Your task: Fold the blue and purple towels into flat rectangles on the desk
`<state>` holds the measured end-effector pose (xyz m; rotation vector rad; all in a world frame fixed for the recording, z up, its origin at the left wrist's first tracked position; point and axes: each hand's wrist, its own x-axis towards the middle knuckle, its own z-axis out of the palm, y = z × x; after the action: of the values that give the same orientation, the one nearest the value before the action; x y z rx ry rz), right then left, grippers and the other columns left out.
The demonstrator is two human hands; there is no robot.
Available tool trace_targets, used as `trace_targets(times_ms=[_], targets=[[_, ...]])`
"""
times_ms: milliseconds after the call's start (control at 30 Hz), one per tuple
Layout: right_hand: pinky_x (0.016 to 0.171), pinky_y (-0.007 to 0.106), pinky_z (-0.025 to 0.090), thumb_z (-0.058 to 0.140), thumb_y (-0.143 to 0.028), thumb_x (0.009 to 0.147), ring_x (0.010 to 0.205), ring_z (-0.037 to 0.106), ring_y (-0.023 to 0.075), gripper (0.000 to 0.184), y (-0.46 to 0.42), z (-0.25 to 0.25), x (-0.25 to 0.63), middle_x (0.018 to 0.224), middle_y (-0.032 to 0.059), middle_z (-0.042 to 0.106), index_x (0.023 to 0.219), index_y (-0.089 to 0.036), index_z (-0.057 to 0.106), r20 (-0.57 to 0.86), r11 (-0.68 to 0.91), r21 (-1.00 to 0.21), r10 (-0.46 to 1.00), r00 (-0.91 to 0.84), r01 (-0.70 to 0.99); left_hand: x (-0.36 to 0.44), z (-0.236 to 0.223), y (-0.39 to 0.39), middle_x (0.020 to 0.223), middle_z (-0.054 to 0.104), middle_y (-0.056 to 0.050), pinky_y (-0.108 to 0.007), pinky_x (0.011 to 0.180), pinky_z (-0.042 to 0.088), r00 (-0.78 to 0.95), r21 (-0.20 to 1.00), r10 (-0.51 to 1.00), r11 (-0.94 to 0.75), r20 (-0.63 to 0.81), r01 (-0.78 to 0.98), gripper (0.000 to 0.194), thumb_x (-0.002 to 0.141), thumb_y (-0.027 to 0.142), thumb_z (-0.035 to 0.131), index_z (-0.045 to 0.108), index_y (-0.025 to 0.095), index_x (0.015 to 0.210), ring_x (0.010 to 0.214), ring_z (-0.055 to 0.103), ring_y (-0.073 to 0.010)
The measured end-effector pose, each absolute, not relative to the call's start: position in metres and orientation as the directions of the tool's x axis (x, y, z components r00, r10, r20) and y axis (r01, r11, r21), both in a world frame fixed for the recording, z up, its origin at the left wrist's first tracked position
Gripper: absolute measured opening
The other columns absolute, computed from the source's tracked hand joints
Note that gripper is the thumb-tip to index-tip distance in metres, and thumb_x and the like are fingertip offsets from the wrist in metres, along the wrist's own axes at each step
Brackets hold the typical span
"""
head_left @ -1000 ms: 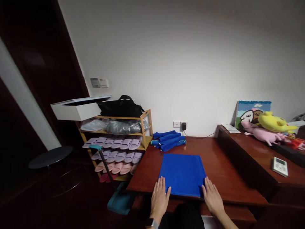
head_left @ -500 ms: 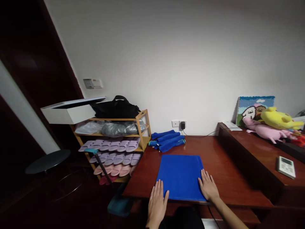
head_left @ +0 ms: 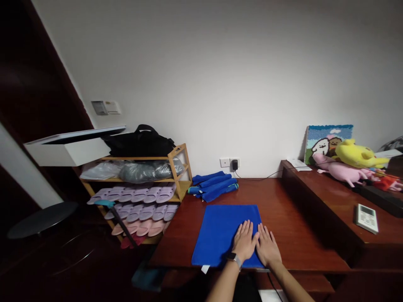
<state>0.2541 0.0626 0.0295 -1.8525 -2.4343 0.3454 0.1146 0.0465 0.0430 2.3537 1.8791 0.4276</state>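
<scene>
A blue towel [head_left: 217,233] lies spread flat on the reddish-brown table, a small white tag poking out at its front edge. My left hand [head_left: 245,242] rests flat on the right half of the towel, fingers stretched out, a watch on its wrist. Close beside it, my right hand [head_left: 268,247] lies flat over the towel's right edge, its fingers also extended. The two thumbs are nearly touching. Neither hand grips anything. Behind the towel, several rolled blue towels [head_left: 215,184] are heaped near the wall.
A wooden rack [head_left: 185,184] with several slippers and a black bag [head_left: 141,142] stands left of the table [head_left: 277,205]. On the raised ledge to the right are plush toys [head_left: 359,155] and a white remote-like device [head_left: 367,218]. A plug [head_left: 234,165] with a cable sits in the wall.
My left hand has moved right, from the towel's left edge to beside my right hand. The right hand stays at the right edge. The towel's front-left tag has come into view.
</scene>
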Motion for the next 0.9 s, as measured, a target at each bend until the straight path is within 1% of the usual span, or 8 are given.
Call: trace_targets(times_ms=[67,167,333,433,600,767,900], targets=[[0.128,0.042,0.006,0.013,-0.043,0.101,0.158,0.008,0.0219,0.070,0.063,0.028,0.254,0.171,0.0027,0.012,0.162,-0.010,0.015,-0.082,0.255,-0.209,0.957,-0.277,0.944,0.115,0.034,0.051,0.167,0.030,-0.008,-0.043,0.129,0.019,0.204,0.261,0.968,-0.237,0.149,0.936,0.070,0.107,0.053,0.007,0.029,0.017,0.162,0.156,0.021,-0.0197],[0.129,0.042,0.006,0.012,-0.050,0.101,0.158,0.009,0.0225,0.074,0.063,0.028,0.254,0.171,0.0034,0.013,0.162,-0.009,0.015,-0.069,0.244,-0.223,0.962,-0.265,0.944,0.085,0.030,0.044,0.168,0.027,-0.008,-0.044,0.129,0.017,0.168,0.248,0.975,-0.201,0.147,0.948,0.072,0.106,0.057,0.008,0.028,0.018,0.162,0.157,0.019,-0.0202],[0.129,0.041,0.005,0.011,-0.057,0.101,0.158,0.010,0.0216,0.077,0.061,0.028,0.254,0.170,0.0031,0.014,0.163,-0.010,0.014,-0.059,0.228,-0.233,0.967,-0.248,0.945,-0.012,0.048,0.020,0.168,0.024,-0.012,-0.047,0.129,0.017,-0.097,0.195,0.993,0.083,0.064,0.977,0.082,0.103,0.066,0.011,0.030,0.011,0.161,0.157,0.019,-0.0254],[0.129,0.041,0.005,0.013,-0.057,0.101,0.158,0.010,0.0216,0.078,0.061,0.026,0.254,0.171,0.0032,0.012,0.163,-0.010,0.013,-0.060,0.228,-0.221,0.967,-0.247,0.948,-0.057,0.054,0.007,0.168,0.023,-0.013,-0.045,0.128,0.019,-0.188,0.179,0.980,0.174,0.065,0.968,0.084,0.102,0.066,0.012,0.029,0.009,0.161,0.156,0.020,-0.0256],[0.129,0.041,0.005,0.013,-0.056,0.100,0.158,0.008,0.0215,0.077,0.063,0.023,0.253,0.171,0.0028,0.012,0.163,-0.010,0.011,-0.081,0.226,-0.176,0.967,-0.243,0.958,-0.073,0.049,-0.001,0.168,0.022,-0.015,-0.042,0.128,0.020,-0.192,0.190,0.978,0.174,0.080,0.966,0.089,0.101,0.068,0.011,0.028,0.004,0.160,0.156,0.020,-0.0258],[0.129,0.042,0.008,0.011,-0.054,0.101,0.158,0.011,0.0218,0.076,0.069,0.035,0.248,0.171,0.0041,0.014,0.163,-0.010,0.014,-0.140,0.194,-0.171,0.966,-0.219,0.966,-0.068,0.046,0.001,0.167,0.024,-0.014,-0.044,0.128,0.021,-0.196,0.210,0.974,0.168,0.118,0.963,0.086,0.101,0.068,0.013,0.031,0.007,0.160,0.156,0.021,-0.0256],[0.128,0.041,0.008,0.011,-0.053,0.102,0.158,0.011,0.0216,0.074,0.086,0.044,0.241,0.171,0.0040,0.014,0.163,-0.011,0.016,-0.108,0.196,-0.180,0.970,-0.217,0.964,-0.071,0.045,0.001,0.167,0.025,-0.014,-0.044,0.128,0.022,-0.193,0.221,0.972,0.161,0.131,0.962,0.086,0.101,0.068,0.014,0.032,0.007,0.160,0.156,0.022,-0.0259]])
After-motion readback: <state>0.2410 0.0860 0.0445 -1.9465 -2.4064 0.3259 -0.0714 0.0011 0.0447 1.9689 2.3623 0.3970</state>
